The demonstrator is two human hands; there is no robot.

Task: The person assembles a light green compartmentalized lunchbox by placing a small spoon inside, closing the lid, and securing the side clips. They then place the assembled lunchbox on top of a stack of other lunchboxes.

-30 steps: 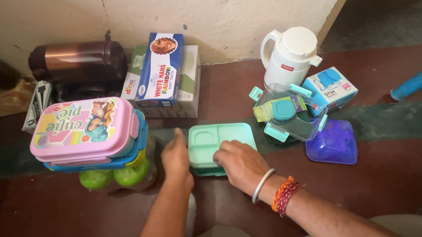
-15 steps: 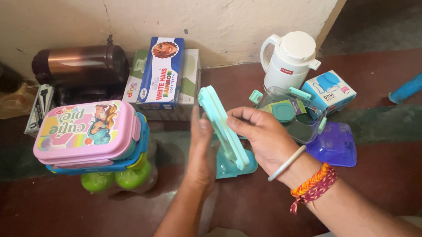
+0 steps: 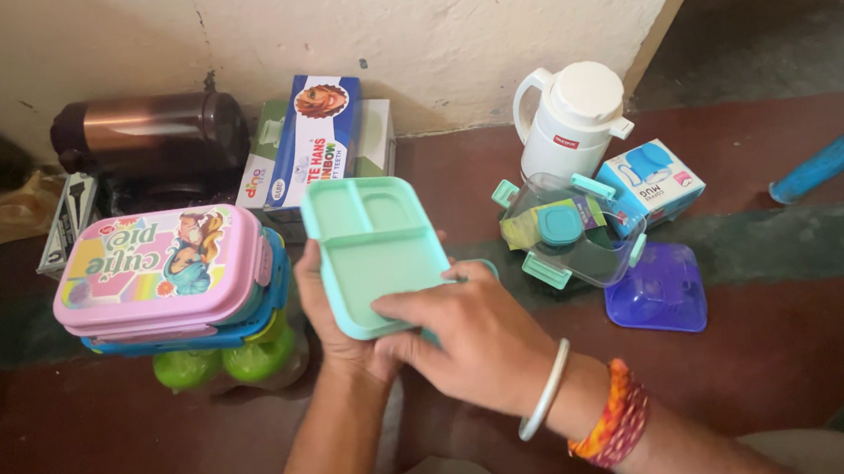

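Both hands hold a mint-green tray (image 3: pixel 375 254) with three compartments, lifted above the floor (image 3: pixel 773 360) and tilted slightly toward the wall (image 3: pixel 445 24). The left hand (image 3: pixel 333 319) is under the tray's near-left corner, thumb curled up its left edge. The right hand (image 3: pixel 475 338) closes on the near edge, fingers pinching the rim; something teal shows just beneath it, too hidden to name. Each grip is closed firmly on the tray.

To handle it well, I would keep both thumbs on the rim, hold the tray level, and keep it from knocking the stack at 9 o'clock.

At 9 o'clock from the tray stands a pink lunch box (image 3: pixel 158 268) with a cartoon picture on its lid, stacked on a blue box (image 3: pixel 189 331), with two green rounded containers (image 3: pixel 221 363) below. At 12 o'clock a blue-and-white carton (image 3: pixel 309 136) with a round picture leans on a paler green-and-white box (image 3: pixel 374 135). At 10 o'clock a brown metallic flask (image 3: pixel 148 133) lies on its side, a small grey packet (image 3: pixel 64 220) touching it below. At 2 o'clock stands a white jug (image 3: pixel 573 120); just beside it is a white-and-blue carton (image 3: pixel 650 181) showing a mug. At 3 o'clock sits a clear container with mint clips (image 3: pixel 568 241), a label inside it, and a purple lid (image 3: pixel 659 294) nearby.
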